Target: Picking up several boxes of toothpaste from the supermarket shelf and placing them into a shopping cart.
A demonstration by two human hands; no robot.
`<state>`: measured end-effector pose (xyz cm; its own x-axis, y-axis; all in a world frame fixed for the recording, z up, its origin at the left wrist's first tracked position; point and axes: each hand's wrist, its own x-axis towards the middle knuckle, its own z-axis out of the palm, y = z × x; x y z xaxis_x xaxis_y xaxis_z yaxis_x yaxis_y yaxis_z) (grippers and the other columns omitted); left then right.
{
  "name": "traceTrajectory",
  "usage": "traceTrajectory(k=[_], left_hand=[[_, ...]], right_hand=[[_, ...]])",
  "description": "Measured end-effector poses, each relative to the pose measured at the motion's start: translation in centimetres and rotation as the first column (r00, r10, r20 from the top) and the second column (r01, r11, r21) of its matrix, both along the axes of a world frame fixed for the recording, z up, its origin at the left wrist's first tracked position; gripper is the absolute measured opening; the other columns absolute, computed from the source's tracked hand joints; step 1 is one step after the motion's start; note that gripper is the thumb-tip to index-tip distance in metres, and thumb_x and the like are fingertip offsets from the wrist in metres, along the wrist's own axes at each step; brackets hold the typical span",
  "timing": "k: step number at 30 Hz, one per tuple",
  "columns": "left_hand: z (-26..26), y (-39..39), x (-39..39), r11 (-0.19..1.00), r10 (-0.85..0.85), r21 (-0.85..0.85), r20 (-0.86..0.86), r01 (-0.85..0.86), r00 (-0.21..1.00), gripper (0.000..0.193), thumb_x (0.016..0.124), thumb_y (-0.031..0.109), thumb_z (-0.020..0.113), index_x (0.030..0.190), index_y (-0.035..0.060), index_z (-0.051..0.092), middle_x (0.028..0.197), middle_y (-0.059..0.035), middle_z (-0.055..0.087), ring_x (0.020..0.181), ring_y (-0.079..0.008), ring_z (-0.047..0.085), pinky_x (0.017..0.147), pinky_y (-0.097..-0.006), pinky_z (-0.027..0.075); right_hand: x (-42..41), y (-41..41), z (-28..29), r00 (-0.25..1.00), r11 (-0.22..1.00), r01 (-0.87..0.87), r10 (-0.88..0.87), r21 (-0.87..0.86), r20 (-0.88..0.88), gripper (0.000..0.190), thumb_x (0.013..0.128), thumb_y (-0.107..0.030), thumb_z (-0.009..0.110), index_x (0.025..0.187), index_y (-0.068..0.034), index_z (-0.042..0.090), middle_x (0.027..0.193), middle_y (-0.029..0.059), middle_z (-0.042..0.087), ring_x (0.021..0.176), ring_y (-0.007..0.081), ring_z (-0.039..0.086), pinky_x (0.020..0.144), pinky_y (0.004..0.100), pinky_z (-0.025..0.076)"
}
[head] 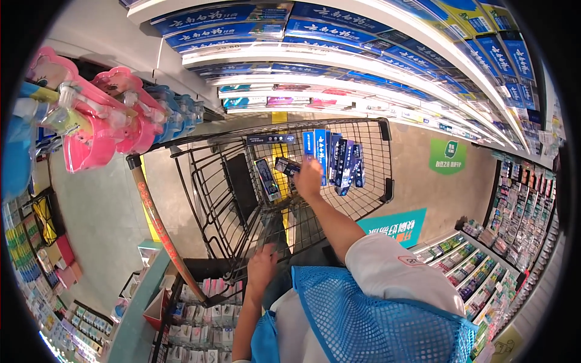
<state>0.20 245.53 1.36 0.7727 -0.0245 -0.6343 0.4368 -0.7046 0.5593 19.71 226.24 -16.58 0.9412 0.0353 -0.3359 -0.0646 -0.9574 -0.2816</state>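
My right hand (pixel 309 178) reaches over the wire shopping cart (pixel 363 202), its fingers at the lower end of a short blue box (pixel 308 143) and beside a dark carton (pixel 287 167); whether it grips either is unclear. Just right of it stands a long blue Yunnan Baiyao toothpaste box (pixel 320 156), with several dark blue boxes (pixel 344 163) in a row beyond. Another dark box (pixel 271 139) lies along the cart's upper side, and a dark box with a light edge (pixel 268 179) lies slanted left of the hand. My left hand (pixel 262 267) holds nothing, fingers loosely apart, below the cart.
Lit shelves of toothpaste boxes (pixel 327 29) run along the top. Pink packaged items (pixel 97 109) hang at upper left. The cart's handle (pixel 165 236) curves at left. Racks of small packages (pixel 206 329) stand below, and a sloped display (pixel 472 272) stands at right.
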Motion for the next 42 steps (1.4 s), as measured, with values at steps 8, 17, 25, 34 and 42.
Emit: traceTrajectory(k=[8,17,25,34,42], left_hand=[[-1.2,0.8,-0.7,0.998,-0.011,-0.062,0.019,0.012,1.000,0.027,0.091,0.017,0.064,0.113,0.0024,0.061,0.103,-0.0182,0.068,0.095,-0.0367,0.066,0.081,-0.0428,0.053],[-0.9,1.0,-0.2,0.995,0.019,-0.095,-0.052,-0.024,0.998,0.028,0.094,0.024,0.058,0.115,0.0053,0.061,0.110,-0.0204,0.066,0.097,-0.0407,0.064,0.085,-0.0467,0.052],[-1.4,1.3,-1.1,0.995,0.030,-0.092,-0.025,-0.032,0.999,0.028,0.094,0.024,0.059,0.115,0.0045,0.060,0.109,-0.0197,0.066,0.098,-0.0403,0.064,0.085,-0.0459,0.051],[-0.9,1.2,-0.5,0.992,0.062,-0.106,-0.057,-0.068,0.996,0.030,0.092,0.024,0.062,0.115,0.0047,0.060,0.107,-0.0193,0.067,0.098,-0.0380,0.064,0.085,-0.0445,0.051],[-2.3,1.3,-0.6,0.990,-0.008,-0.143,-0.002,0.008,1.000,0.037,0.089,0.022,0.069,0.119,0.0014,0.060,0.110,-0.0203,0.069,0.103,-0.0347,0.068,0.087,-0.0417,0.054]], right_hand=[[5.7,-1.0,-2.1,0.875,0.875,0.483,-0.480,-0.027,0.065,0.075,0.089,-0.041,0.061,0.150,-0.009,0.031,0.146,0.0234,0.033,0.134,0.0394,0.033,0.107,0.0554,0.029],[12.2,0.5,-2.7,0.705,0.744,0.585,-0.663,-0.322,-0.251,0.116,0.076,-0.038,0.078,0.159,-0.022,-0.002,0.150,0.0259,0.025,0.139,0.0421,0.028,0.108,0.0641,0.031],[9.4,1.3,-3.4,0.739,0.742,0.477,-0.629,-0.471,-0.242,0.118,0.082,-0.025,0.074,0.157,-0.020,-0.017,0.138,0.0258,0.034,0.127,0.0376,0.042,0.103,0.0652,0.034],[7.6,-0.2,-4.1,0.836,0.821,0.406,-0.511,-0.402,-0.199,0.124,0.073,-0.032,0.081,0.158,-0.016,-0.008,0.129,0.0230,0.039,0.120,0.0360,0.044,0.096,0.0571,0.043],[2.7,-1.4,6.9,0.964,0.981,0.192,-0.193,-0.025,-0.185,0.131,0.062,-0.029,0.088,0.158,-0.021,0.000,0.125,0.0215,0.039,0.121,0.0406,0.042,0.094,0.0565,0.042]])
